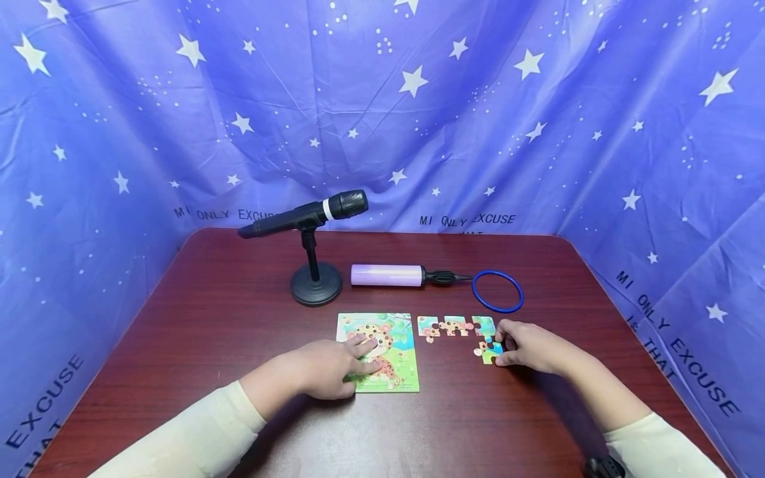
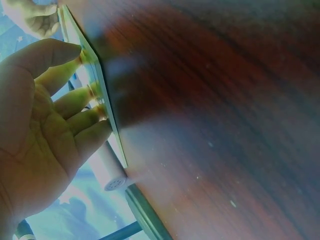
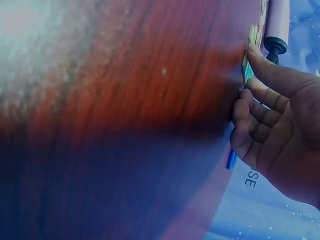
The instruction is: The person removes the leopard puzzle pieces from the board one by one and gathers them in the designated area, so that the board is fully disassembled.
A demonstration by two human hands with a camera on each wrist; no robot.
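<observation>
My left hand [image 1: 327, 368] rests with its fingers spread on a square puzzle board [image 1: 403, 368] printed with a spotted cartoon animal. In the left wrist view, the fingertips of the left hand [image 2: 50, 115] touch the board's face. To the right, my right hand [image 1: 532, 345] pinches a green and blue jigsaw piece [image 1: 493, 353] between thumb and fingers, low at the table. That piece meets a corner piece [image 1: 484, 325] above it. Left of the corner lie a middle piece [image 1: 455, 325] and another jigsaw piece [image 1: 427, 326]. In the right wrist view, the right hand [image 3: 280, 110] partly hides the pieces.
Behind the board lies a lilac hand pump [image 1: 387, 275] with a black nozzle, pointing toward a blue ring [image 1: 498, 310]. A black microphone [image 1: 305, 216] sits on a round-based stand [image 1: 317, 285] at back left. A starry curtain [image 1: 382, 119] surrounds the brown table [image 1: 454, 425].
</observation>
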